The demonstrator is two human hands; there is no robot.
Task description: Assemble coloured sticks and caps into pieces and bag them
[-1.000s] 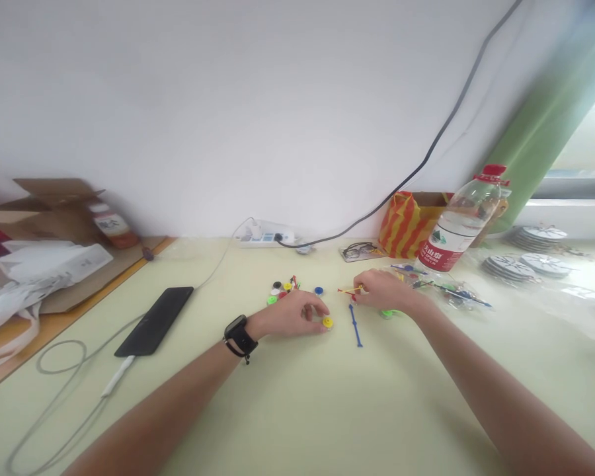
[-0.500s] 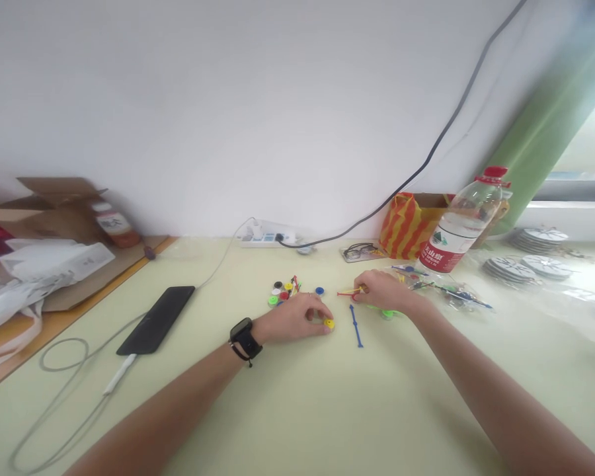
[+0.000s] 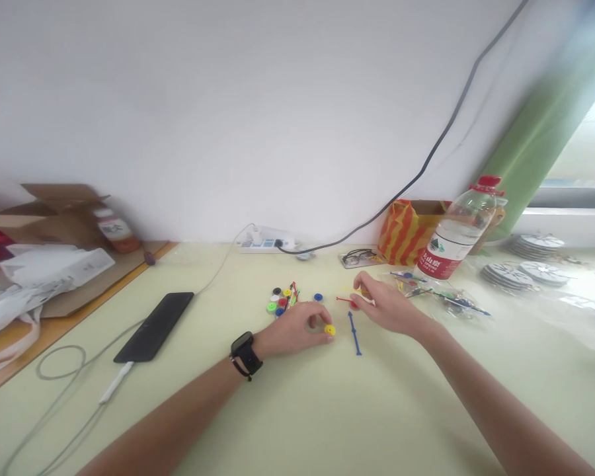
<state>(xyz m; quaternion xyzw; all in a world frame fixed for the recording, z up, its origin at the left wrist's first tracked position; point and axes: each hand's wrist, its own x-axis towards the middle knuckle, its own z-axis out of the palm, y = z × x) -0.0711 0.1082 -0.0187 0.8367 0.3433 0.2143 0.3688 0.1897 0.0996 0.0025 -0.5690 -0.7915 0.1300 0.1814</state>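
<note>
My left hand [image 3: 297, 328], with a black watch on its wrist, pinches a small yellow disc [image 3: 330, 330] between thumb and fingertips. At the right of it, my right hand [image 3: 384, 304] has its fingers closed around a thin yellow arrow-like stick [image 3: 348, 289], partly hidden and blurred. Below those fingers lies a red arrow [image 3: 344, 299] with a red disc by its end. A blue double-ended arrow [image 3: 354, 334] rests on the table between my hands. Behind my left hand is a group of coloured discs [image 3: 282, 302] and small arrows, with one blue disc [image 3: 318, 297] apart.
Clear bags of coloured parts [image 3: 456, 301] lie at right, near a large water bottle [image 3: 449, 241] and stacked grey-white discs [image 3: 508, 276]. A power strip [image 3: 265, 246] sits by the wall. A black phone [image 3: 155, 326] with a cable lies left, beside a cardboard box [image 3: 64, 205].
My right hand has lifted slightly with the yellow stick, uncovering more of the red arrow's disc. My left hand keeps its pinch on the yellow disc. The view has tilted slightly up.
</note>
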